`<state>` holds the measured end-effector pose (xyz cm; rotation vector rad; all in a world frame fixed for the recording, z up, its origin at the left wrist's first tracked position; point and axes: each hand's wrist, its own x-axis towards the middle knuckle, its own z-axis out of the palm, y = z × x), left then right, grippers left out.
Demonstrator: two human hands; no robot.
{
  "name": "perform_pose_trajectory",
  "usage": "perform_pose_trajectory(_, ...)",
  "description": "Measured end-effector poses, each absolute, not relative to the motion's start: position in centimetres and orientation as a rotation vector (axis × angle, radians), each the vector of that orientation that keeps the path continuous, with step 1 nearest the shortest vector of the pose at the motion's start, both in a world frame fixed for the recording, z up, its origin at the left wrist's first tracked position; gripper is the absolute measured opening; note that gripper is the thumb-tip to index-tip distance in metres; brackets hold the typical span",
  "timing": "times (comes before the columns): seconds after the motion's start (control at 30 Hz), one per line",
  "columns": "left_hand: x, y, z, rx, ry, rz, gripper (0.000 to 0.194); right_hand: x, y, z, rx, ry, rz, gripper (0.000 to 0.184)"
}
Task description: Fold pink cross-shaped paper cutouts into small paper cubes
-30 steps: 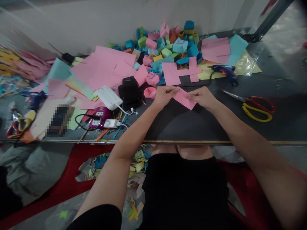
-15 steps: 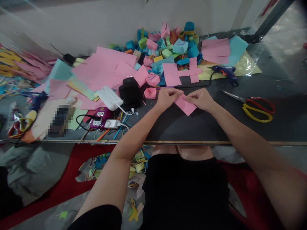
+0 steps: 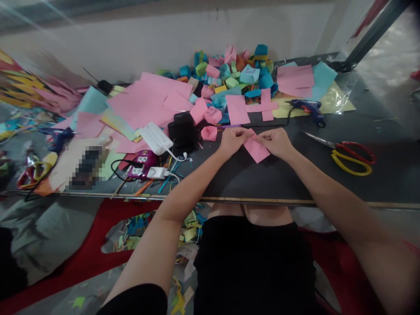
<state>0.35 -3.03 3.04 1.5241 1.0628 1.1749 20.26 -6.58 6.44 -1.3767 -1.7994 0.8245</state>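
A small pink sheet of paper [image 3: 257, 151] is held in front of me, tilted with one corner pointing down. My left hand [image 3: 232, 141] pinches its upper left edge. On the other side my right hand [image 3: 277, 141] grips the upper right edge, fingers bent. Both sets of fingertips nearly meet at the top of the sheet and hide that edge. Just left of my left hand sits a folded pink paper cup shape [image 3: 209, 133]. Scissors [image 3: 348, 153] with red and yellow handles lie to the right of my right hand.
Behind my hands are a pink paper cross [image 3: 266, 105], a blue glue gun [image 3: 308, 109] and a heap of folded paper pieces [image 3: 232, 72]. At left lie large pink sheets [image 3: 147, 103], a black adapter [image 3: 182, 130], a white power bank [image 3: 155, 138] and a purple socket block [image 3: 144, 162].
The view has tilted slightly, so the table appears lower and shifted a little. Both hands keep their pinch on the pink paper, whose angle has changed slightly.
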Motion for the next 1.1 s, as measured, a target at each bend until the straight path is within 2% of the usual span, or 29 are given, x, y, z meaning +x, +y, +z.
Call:
perform_pose_trajectory(0.2, -0.1, -2.4, 3.8, 1.437, 1.127, 1.357, 0.024, 20.5, -6.2, 7.3, -1.399, -1.594, 1.417, 0.051)
perform_pose_trajectory(0.33, -0.3, -2.0, 4.0, 1.426, 1.154, 1.374, 0.016, 21.1, -6.2, 7.9, -1.393, -1.565, 1.527, 0.048)
perform_pose_trajectory(0.5, -2.0, -0.7, 3.2, 1.264, 1.321, 1.563, 0.021, 22.4, -5.9, 7.4, -1.368, -1.685, 1.393, 0.053)
perform_pose_trajectory(0.67, -2.0, -0.7, 2.5, 1.389, 1.256, 1.486, 0.020, 22.2, -5.3, 6.2, -1.344, -1.427, 1.139, 0.065)
perform_pose_trajectory(0.83, 0.8, -0.9, 2.6, 1.586, 1.072, 1.362, 0.023, 21.2, -5.7, 6.0, -1.319, -1.499, 1.173, 0.051)
perform_pose_trajectory(0.93, 2.2, -0.5, 2.6, 1.445, 1.021, 1.331, 0.011, 21.0, -5.7, 6.0, -1.345, -1.485, 1.178, 0.046)
perform_pose_trajectory(1.1, 2.8, -0.4, 2.4, 1.207, 0.955, 1.184, 0.029, 21.2, -5.4, 5.8, -1.343, -1.330, 1.199, 0.041)
